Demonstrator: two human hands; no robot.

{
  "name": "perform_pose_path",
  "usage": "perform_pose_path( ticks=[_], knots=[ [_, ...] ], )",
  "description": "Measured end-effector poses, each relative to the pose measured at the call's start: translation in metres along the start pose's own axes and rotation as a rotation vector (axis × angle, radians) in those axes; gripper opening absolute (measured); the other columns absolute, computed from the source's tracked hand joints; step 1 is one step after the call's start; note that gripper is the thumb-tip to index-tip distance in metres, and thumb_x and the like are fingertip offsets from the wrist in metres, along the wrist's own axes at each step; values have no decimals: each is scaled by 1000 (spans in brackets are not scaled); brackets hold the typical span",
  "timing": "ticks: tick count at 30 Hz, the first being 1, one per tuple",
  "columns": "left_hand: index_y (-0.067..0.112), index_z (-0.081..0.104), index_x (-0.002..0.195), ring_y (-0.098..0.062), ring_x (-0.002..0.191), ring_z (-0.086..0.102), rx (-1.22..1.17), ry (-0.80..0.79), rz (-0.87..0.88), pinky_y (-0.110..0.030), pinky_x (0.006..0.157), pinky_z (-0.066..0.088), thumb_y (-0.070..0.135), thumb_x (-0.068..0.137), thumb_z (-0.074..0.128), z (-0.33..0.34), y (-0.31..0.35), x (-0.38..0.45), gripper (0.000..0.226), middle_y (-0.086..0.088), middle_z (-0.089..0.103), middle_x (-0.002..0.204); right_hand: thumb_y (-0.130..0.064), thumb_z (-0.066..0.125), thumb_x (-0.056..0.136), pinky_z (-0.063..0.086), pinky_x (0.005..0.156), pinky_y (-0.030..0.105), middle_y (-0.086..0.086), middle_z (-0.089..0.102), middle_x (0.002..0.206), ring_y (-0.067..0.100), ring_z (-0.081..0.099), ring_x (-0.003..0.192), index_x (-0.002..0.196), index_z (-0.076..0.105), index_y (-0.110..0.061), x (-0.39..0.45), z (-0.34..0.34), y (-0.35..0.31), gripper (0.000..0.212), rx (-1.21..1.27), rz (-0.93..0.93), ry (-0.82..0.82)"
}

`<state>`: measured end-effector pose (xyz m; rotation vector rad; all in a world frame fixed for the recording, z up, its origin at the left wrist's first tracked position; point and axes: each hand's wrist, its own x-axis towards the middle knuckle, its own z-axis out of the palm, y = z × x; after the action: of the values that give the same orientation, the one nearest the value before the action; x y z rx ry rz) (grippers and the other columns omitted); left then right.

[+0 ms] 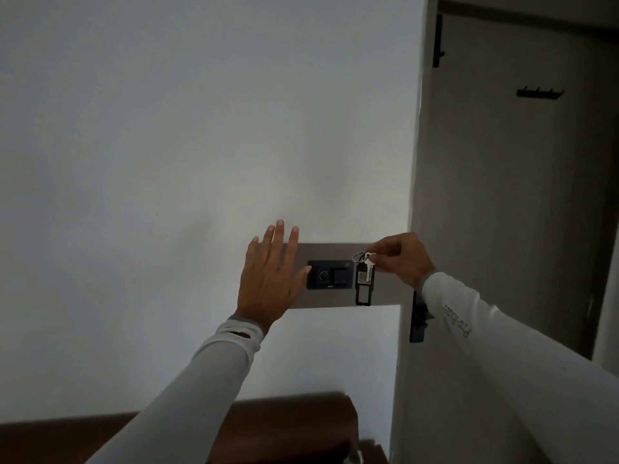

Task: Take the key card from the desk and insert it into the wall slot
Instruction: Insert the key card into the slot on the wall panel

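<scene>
A grey wall plate carries a dark switch panel with a round dial. To its right is a black vertical wall slot. The key card, a black tag on a ring with a metal key, hangs over that slot. My right hand pinches the ring and key at the top. I cannot tell whether the tag sits inside the slot or only in front of it. My left hand lies flat against the wall, fingers spread, covering the plate's left end.
A dark wooden headboard or furniture top runs along the bottom. On the right, past the wall corner, stands a door with a hook rack and a dark handle. The room is dim.
</scene>
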<state>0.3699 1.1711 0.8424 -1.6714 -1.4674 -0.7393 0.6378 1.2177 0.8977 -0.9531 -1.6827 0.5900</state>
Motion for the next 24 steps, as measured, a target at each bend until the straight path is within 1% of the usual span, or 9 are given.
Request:
perform_pose_path(
  ticks=[2,6,8,13,17,19,22,23,24],
  knots=[
    [9,27,163,-40,155,34,3,-17,12,-59,124,36,55,108,26,21,8,15,71,-24,30,169,7,71,79,63,78,38,29,73,97,36,72,93,96,71,8,19,-5,19,16,-3,4,-16],
    [6,34,160,-42,151,40,38,-7,30,-60,120,41,53,106,36,58,11,41,71,-26,37,166,6,72,79,61,84,46,27,73,95,33,71,88,94,73,5,57,-5,49,15,10,11,-15],
    [6,35,160,-42,151,41,49,10,23,-59,120,42,52,106,39,78,9,53,71,-26,37,165,5,73,79,60,84,46,26,74,96,35,72,92,95,73,5,77,-1,62,16,26,8,-21],
    [7,33,161,-41,152,39,80,32,-7,-59,121,40,52,107,39,127,5,79,70,-26,36,166,4,73,79,61,84,47,25,74,96,35,71,96,94,74,3,129,15,90,15,43,-24,-29],
    [7,31,161,-41,154,35,89,21,-19,-59,122,39,53,107,37,164,0,98,71,-26,33,168,5,72,79,60,85,49,25,74,95,35,71,94,93,75,4,173,26,109,15,58,-60,17],
    [7,31,161,-41,154,35,93,28,-33,-59,122,39,52,107,38,181,-1,106,71,-26,32,168,6,72,78,60,85,47,23,75,93,33,72,92,92,75,2,193,32,118,14,46,-81,41],
    [6,30,161,-41,155,32,98,33,-32,-60,122,38,50,107,42,210,-5,114,71,-26,30,168,6,72,79,60,86,45,20,75,92,31,72,90,92,76,1,217,43,134,14,38,-102,22],
    [6,29,162,-41,156,31,100,25,-35,-60,123,37,50,107,42,219,-7,116,71,-26,29,169,5,72,79,60,86,42,20,75,92,28,72,89,92,76,2,224,48,140,15,36,-106,12],
    [7,28,162,-41,156,29,104,16,-40,-60,123,37,50,108,42,228,-9,118,71,-25,27,169,5,72,79,61,83,36,19,76,92,25,72,86,92,76,2,231,52,146,15,30,-115,6]
  ],
)
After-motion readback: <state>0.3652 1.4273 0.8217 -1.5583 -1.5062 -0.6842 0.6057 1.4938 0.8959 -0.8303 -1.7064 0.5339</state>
